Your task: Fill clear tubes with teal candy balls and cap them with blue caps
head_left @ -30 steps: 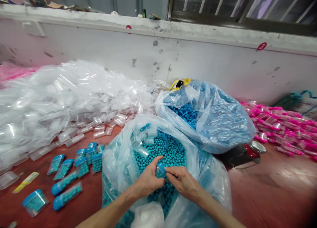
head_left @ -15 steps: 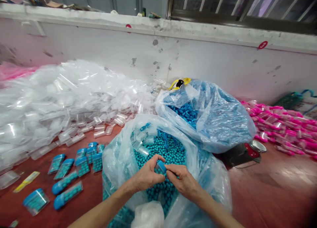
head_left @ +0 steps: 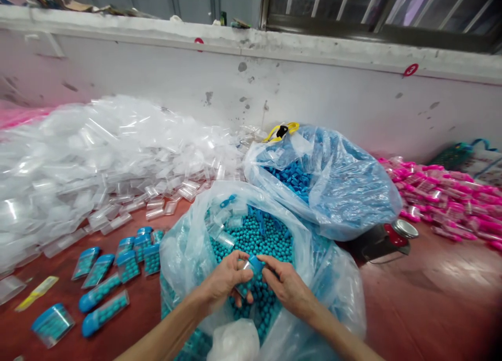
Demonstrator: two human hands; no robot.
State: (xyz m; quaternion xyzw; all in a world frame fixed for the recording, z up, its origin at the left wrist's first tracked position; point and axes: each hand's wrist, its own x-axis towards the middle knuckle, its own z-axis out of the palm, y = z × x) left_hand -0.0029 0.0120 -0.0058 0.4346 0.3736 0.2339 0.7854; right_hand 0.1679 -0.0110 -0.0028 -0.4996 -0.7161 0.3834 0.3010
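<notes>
Left hand: fingers and thumb closed around a small clear plastic container, held tilted, teal showing through its wall. Right hand: thumb and forefinger pinching the bright blue plastic cap at the container's upper end. Container position: between both hands, above the round teal beads in an open translucent plastic bag.

Surface, left to right: a smooth, dull-red work surface carries all items. Far left: a large heap of clear plastic containers, with a flat yellow-and-clear strip and a group of blue-capped, bead-filled containers in front. Center: the bead bag. Behind it, to the right: a pale-blue translucent bag of small blue plastic parts. Next: a dark tin with a round silver lid. Far right: a pile of bright pink plastic pieces.

Room, left to right: grey ribbed panels above a worn white ledge; a stained pale wall below; a round red marker reading 3; a dark-framed, barred window at upper right.
</notes>
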